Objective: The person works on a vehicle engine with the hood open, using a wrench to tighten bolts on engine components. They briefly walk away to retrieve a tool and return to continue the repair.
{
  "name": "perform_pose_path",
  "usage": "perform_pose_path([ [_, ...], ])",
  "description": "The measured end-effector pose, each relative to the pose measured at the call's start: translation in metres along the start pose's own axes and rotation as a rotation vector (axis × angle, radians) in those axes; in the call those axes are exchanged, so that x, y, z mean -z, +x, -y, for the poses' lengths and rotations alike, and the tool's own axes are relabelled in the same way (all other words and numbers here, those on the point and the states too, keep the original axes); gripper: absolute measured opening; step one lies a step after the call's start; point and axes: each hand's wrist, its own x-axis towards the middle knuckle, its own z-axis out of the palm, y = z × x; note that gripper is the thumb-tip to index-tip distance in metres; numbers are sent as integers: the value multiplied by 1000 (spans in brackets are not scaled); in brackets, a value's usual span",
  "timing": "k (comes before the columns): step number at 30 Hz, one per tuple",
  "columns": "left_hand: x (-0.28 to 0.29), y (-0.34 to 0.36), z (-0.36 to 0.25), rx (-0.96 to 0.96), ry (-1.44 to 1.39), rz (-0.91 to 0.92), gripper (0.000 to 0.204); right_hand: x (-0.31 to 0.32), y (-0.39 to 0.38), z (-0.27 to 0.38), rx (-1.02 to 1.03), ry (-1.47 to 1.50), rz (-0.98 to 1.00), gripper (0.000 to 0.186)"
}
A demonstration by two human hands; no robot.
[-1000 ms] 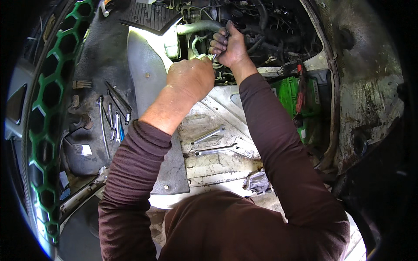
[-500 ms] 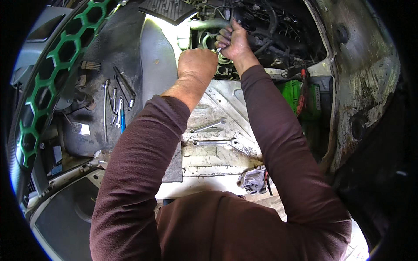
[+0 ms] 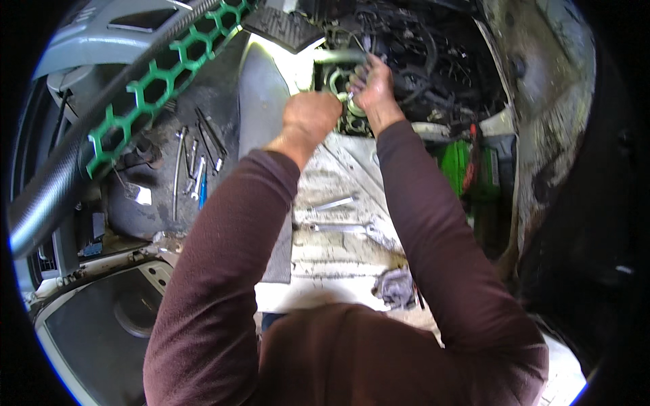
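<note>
My left hand [image 3: 311, 115] is closed in a fist at the near left edge of the engine [image 3: 420, 54], its back turned up. What it grips is hidden beneath it. Just to its right, my right hand [image 3: 374, 84] reaches over the engine with its fingers curled in. Whatever is in those fingers cannot be made out. A small shiny bit of metal shows between the two hands. Two wrenches, an upper one [image 3: 335, 203] and a lower one [image 3: 338, 228], lie on the scuffed white panel [image 3: 325, 254] between my forearms.
Several hand tools, among them a long metal bar [image 3: 179, 176] and a blue-handled tool [image 3: 203, 188], lie on a dark floor at left. A green honeycomb trim [image 3: 150, 86] crosses the upper left. At right sit a green battery [image 3: 455, 162] and a red-handled tool [image 3: 472, 162]; a crumpled rag [image 3: 396, 287] lies nearer.
The whole view has shifted and tilted, so the honeycomb trim slants more and the scene sits slightly lower. Both hands stay closed at about the same place by the engine.
</note>
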Motion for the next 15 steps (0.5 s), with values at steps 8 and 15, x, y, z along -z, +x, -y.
perform_pose_path([
  [8,-2,3,29,-190,78,32,24,-1,-25,-7,34,78,-6,36],
  [15,36,-8,7,-47,8,-9,24,-13,-27,30,-24,52,91,39],
])
